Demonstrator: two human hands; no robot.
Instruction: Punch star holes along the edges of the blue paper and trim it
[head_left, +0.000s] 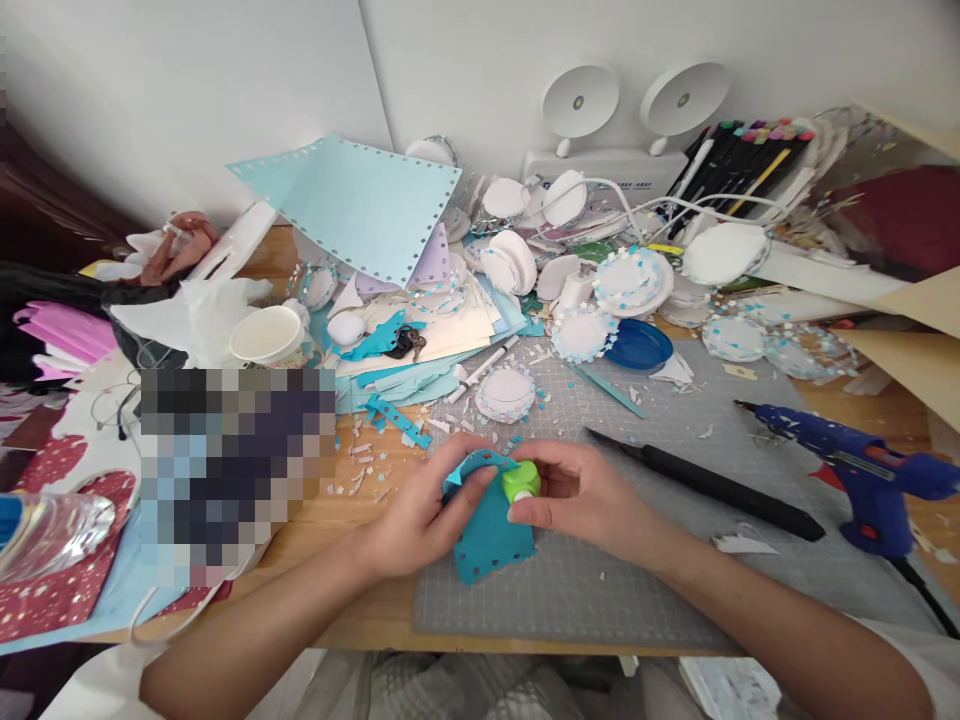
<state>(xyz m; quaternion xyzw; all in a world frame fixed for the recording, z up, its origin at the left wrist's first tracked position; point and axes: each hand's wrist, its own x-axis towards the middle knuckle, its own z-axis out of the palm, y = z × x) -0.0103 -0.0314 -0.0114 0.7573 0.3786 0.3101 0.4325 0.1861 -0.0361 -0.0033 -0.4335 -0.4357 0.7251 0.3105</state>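
My left hand (435, 505) grips a teal sheet of paper (495, 535), thumb on top, above the cutting mat's near-left part. Small shaped holes run along the paper's edges, and its upper part curls over. In my right hand (577, 490) is a small green craft punch (520, 480), held between thumb and fingers at the paper's upper right edge. How far the paper sits inside the punch is hidden. Just beyond the hands lies a round white piece (506, 393) ringed with blue and white bits. Teal punched strips (397, 420) lie to the left.
A grey cutting mat (600, 600) covers the table's middle. On it lie a black craft knife (720, 490), blade exposed, and a blue glue gun (847, 460). Behind are stacked papers (435, 375), a blue lid (637, 343) and several white discs. A paper cup (266, 335) stands left.
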